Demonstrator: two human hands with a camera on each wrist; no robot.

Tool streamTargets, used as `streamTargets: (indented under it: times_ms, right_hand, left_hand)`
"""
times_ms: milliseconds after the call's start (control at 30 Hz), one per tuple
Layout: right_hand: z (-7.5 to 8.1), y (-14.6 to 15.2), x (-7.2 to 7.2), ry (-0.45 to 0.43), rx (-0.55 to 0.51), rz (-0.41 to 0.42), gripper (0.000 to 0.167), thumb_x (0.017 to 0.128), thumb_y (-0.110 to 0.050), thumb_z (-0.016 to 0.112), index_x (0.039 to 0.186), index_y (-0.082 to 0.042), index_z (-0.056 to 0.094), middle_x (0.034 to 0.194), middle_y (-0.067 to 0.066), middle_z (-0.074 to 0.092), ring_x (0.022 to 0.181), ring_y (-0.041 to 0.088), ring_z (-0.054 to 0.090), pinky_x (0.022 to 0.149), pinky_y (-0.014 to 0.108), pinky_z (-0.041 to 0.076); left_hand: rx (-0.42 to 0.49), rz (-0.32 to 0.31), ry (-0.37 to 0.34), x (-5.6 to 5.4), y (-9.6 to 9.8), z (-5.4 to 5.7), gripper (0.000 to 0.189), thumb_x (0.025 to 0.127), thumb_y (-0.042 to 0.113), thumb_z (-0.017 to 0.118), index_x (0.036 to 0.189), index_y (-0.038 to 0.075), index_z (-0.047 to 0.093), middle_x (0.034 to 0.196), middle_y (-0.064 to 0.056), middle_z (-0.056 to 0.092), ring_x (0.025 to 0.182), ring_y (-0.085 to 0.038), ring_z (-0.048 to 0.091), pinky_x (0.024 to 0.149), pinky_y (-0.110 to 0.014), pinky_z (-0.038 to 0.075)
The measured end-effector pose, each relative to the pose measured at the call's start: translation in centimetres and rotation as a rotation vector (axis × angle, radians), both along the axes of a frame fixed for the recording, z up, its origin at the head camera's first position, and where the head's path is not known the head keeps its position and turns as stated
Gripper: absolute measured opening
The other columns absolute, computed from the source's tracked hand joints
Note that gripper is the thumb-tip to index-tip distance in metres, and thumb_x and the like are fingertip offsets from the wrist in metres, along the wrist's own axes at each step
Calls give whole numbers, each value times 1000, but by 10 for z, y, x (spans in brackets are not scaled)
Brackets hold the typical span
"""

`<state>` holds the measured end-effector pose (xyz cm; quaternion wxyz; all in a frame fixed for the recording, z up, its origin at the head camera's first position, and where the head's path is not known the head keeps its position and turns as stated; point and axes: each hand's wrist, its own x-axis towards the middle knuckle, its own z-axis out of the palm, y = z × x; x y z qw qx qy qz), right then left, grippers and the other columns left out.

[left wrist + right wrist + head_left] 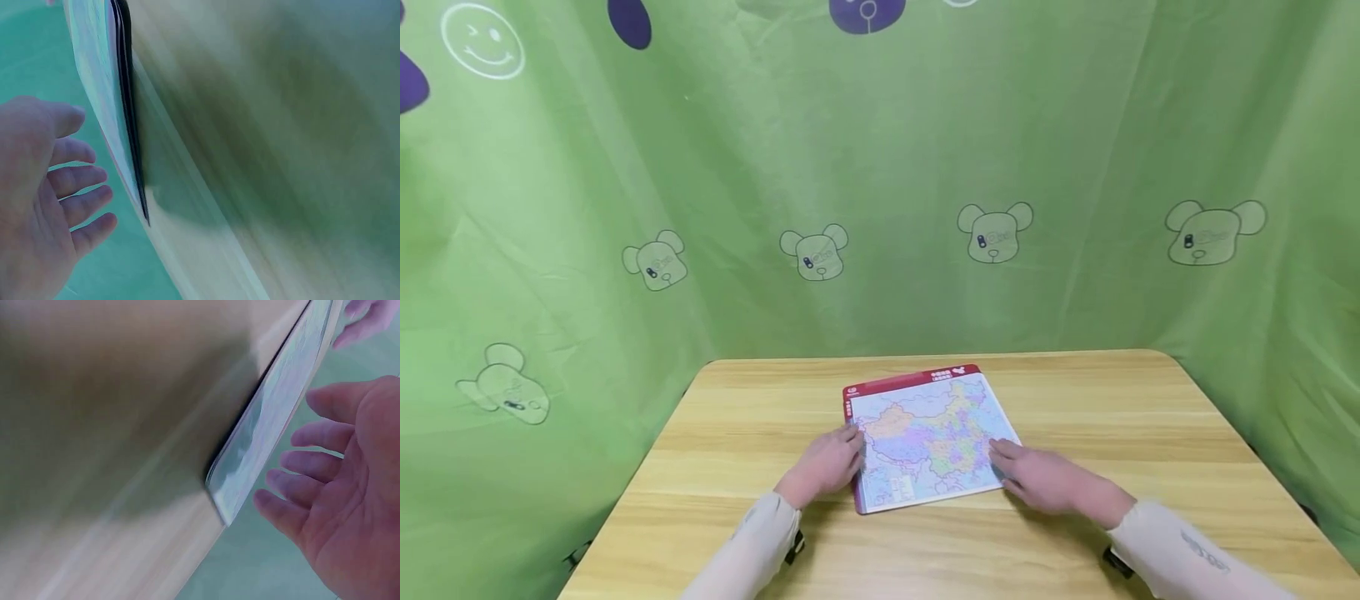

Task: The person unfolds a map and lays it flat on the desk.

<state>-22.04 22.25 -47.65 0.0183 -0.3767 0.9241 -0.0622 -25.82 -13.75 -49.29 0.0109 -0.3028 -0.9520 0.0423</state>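
Note:
A flat map board [925, 442] with a red top border lies on the wooden table, turned slightly. Its face shows a colourful map of China. My left hand [826, 462] hovers at the board's left edge, and my right hand [1047, 479] is by its right edge, fingertips overlapping the map in the head view. In the left wrist view, the left hand [44, 181] has its fingers loosely spread beside the board [94, 62], whose side shows thin dark layers. The right wrist view has the right hand [350, 469] with relaxed, parted fingers near the board's corner [234, 494].
The light wooden table [760, 417] reaches back to a green curtain [895, 150] printed with bear heads, which also hangs along both sides. Dark straps [795, 547] sit at the wrists over pale sleeves.

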Motion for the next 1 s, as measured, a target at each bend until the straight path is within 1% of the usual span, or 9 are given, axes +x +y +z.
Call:
streamTargets:
  times_ms: [100, 200, 333, 433, 533, 700, 767, 1000]
  right_hand:
    - [-1, -5, 12, -32, 7, 19, 50, 95, -21, 55, 132, 11, 46, 140, 29, 39, 127, 41, 41, 100, 51, 39]
    - [-3, -9, 23, -70, 30, 22, 54, 96, -26, 53, 135, 10, 44, 143, 27, 36, 130, 40, 37, 104, 51, 34]
    - [-7, -15, 33, -104, 62, 22, 56, 97, -31, 50, 137, 7, 43, 145, 24, 36, 132, 37, 35, 105, 49, 34]
    - [-9, -18, 38, -124, 73, 23, 57, 98, -33, 49, 137, 7, 43, 145, 23, 36, 132, 37, 35, 105, 49, 34]
    - [-11, -18, 43, -140, 86, 24, 57, 98, -35, 48, 137, 6, 43, 145, 23, 36, 132, 38, 35, 105, 49, 34]
    - [-13, -20, 45, -115, 98, 32, 57, 98, -36, 47, 137, 6, 44, 144, 22, 38, 132, 38, 35, 106, 49, 34]
    - [-13, -21, 46, -106, 100, 40, 57, 98, -36, 47, 137, 6, 45, 144, 22, 39, 132, 37, 36, 106, 48, 34]
    - [-11, -23, 49, -120, 101, 44, 55, 98, -36, 47, 138, 3, 45, 144, 18, 40, 132, 33, 38, 105, 46, 36]
  left_hand:
    - [-3, 15, -23, -8, -3, -3, 51, 99, 31, 46, 138, -1, 45, 143, -19, 41, 132, -33, 37, 108, -44, 32]
    - [27, 37, -46, -18, -4, -9, 53, 100, 32, 43, 140, -3, 41, 145, -21, 37, 134, -36, 33, 109, -45, 30]
    - [67, 77, -63, -30, -6, -16, 54, 101, 32, 41, 141, -4, 38, 147, -22, 33, 136, -37, 30, 110, -46, 29]
    - [75, 104, -79, -36, -8, -17, 55, 101, 31, 41, 142, -5, 36, 148, -22, 32, 136, -36, 29, 110, -46, 28]
    - [76, 130, -105, -40, -8, -17, 55, 101, 30, 40, 143, -5, 34, 149, -22, 29, 137, -36, 28, 111, -45, 27]
    - [77, 161, -133, -44, -10, -19, 54, 102, 29, 39, 145, -3, 31, 151, -21, 27, 138, -34, 27, 111, -44, 26]
    - [77, 160, -139, -45, -11, -20, 54, 102, 29, 38, 145, -3, 31, 151, -20, 26, 138, -33, 26, 112, -43, 26]
    - [80, 141, -147, -46, -11, -20, 53, 102, 28, 39, 144, -3, 32, 151, -20, 27, 137, -34, 28, 112, -42, 26]
